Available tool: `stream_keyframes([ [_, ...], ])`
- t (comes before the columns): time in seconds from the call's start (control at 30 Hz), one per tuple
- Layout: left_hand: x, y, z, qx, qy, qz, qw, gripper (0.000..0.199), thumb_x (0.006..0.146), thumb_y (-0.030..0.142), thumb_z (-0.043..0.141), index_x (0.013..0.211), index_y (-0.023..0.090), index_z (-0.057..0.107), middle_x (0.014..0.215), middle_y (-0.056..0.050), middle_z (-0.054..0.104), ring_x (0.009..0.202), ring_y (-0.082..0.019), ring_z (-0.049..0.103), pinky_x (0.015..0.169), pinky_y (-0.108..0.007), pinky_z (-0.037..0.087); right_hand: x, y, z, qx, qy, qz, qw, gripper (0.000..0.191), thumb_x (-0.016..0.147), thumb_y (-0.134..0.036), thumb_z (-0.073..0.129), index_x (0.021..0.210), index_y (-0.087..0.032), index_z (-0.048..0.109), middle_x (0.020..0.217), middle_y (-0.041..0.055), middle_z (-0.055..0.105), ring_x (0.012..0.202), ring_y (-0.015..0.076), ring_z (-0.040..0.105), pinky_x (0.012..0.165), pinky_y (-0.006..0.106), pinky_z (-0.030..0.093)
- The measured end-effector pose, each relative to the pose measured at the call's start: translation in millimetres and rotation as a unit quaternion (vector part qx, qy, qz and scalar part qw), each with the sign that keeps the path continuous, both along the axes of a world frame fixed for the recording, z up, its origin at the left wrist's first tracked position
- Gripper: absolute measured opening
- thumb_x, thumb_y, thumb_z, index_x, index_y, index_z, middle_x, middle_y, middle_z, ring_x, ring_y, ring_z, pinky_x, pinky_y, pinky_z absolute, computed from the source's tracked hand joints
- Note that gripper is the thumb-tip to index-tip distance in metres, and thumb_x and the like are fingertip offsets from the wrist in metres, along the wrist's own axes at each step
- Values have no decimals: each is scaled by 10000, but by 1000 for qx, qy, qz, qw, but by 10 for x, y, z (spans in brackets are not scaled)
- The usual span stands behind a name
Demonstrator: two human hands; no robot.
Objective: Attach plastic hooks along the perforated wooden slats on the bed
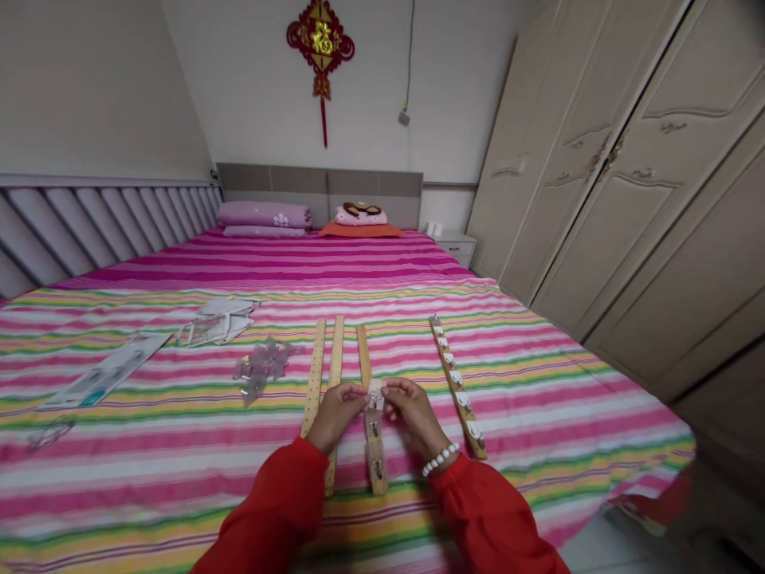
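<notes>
My left hand [338,413] and my right hand [416,411] pinch a small clear adhesive hook [375,395] from either side. It is held at the middle of a wooden strip [364,355]; whether it touches the wood I cannot tell. Nearer to me, a few metal hooks on clear pads [374,429] sit on that same strip. Left of it lie two bare wooden strips with small holes, one [336,351] beside the other [315,375], partly behind my left hand. Beyond my right hand is a strip with several white hooks [456,378] along it.
A pile of loose clear hooks [263,367] lies to the left on the striped bedsheet [149,494]. Farther left are plastic packets [218,321], a long flat package [111,371] and a clear small item [52,431]. A wardrobe [633,191] stands on the right.
</notes>
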State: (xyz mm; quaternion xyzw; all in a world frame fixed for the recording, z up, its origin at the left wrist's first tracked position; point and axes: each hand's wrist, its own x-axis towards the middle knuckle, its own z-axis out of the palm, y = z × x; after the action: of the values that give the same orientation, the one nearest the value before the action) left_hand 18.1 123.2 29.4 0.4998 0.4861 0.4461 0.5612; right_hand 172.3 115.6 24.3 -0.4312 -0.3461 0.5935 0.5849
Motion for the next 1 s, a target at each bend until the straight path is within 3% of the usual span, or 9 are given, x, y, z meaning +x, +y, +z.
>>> stream_keyframes([
  [0.23, 57, 207, -157, -3, 51, 78, 996, 168, 521, 227, 713, 621, 141, 609, 513, 21, 593, 507, -107, 535, 528, -224, 401, -95, 295, -188, -22, -38, -21, 999, 195, 486, -263, 735, 619, -156, 641, 435, -39, 577, 378, 84, 467, 373, 200, 344],
  [0.47, 52, 242, -286, 2, 107, 77, 991, 117, 573, 182, 676, 645, 151, 589, 493, 53, 547, 463, -88, 490, 482, -204, 365, -145, 362, -347, -30, -50, -26, 998, 158, 507, -256, 704, 617, -161, 642, 432, -40, 573, 383, 88, 462, 381, 203, 333],
  [1.0, 103, 241, -283, -19, 179, 93, 979, 85, 618, 120, 632, 650, 162, 566, 547, 42, 549, 510, -90, 521, 490, -190, 395, -175, 415, -433, -39, -78, -40, 995, 134, 531, -262, 664, 610, -166, 615, 419, -58, 532, 378, 85, 428, 364, 200, 298],
])
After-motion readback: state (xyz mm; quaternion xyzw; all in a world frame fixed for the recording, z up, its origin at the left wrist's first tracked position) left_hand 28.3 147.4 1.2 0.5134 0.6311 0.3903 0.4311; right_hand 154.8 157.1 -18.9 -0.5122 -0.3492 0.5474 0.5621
